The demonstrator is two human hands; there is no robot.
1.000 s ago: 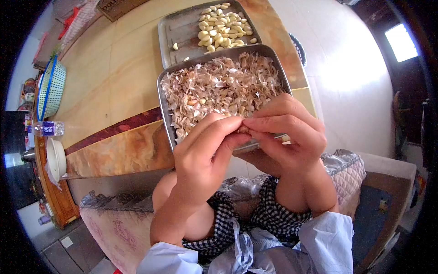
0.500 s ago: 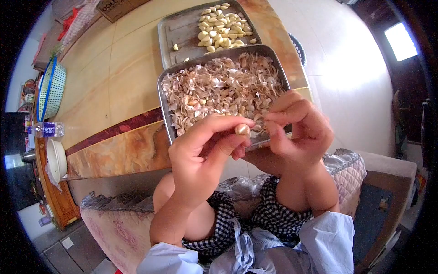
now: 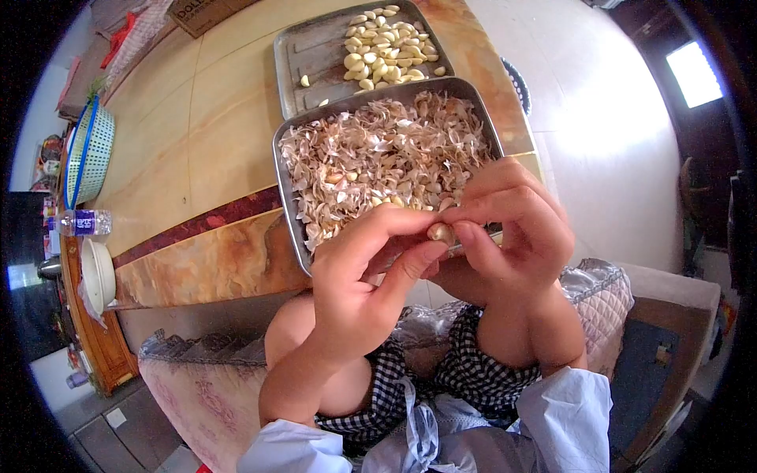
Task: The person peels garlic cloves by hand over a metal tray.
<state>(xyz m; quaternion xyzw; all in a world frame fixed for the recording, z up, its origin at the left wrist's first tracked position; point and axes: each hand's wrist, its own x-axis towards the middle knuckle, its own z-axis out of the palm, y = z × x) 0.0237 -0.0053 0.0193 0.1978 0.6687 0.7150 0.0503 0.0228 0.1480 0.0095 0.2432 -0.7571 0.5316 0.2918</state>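
Between my two hands is a garlic clove [image 3: 441, 233], partly wrapped in pale skin. My left hand [image 3: 363, 276] pinches it from the left with thumb and fingertips. My right hand [image 3: 516, 229] meets it from the other side, thumb and forefinger closed on the clove's edge. Just beyond the hands lies a metal tray [image 3: 285, 201] heaped with papery garlic skins [image 3: 371, 154], with a few cloves among them. Behind it, a second metal tray [image 3: 303, 51] holds many peeled garlic cloves [image 3: 386, 49], mostly on its right side.
Both trays stand at the right end of a marble-patterned table [image 3: 229, 102]. A green and blue basket [image 3: 93, 154], a plastic bottle [image 3: 85, 223] and a white bowl [image 3: 98, 276] are to the left. A cardboard box [image 3: 209, 12] sits at the far edge.
My hands have come together. The left has shifted right with the clove, and the right thumb and forefinger, apart from it before, now touch it.
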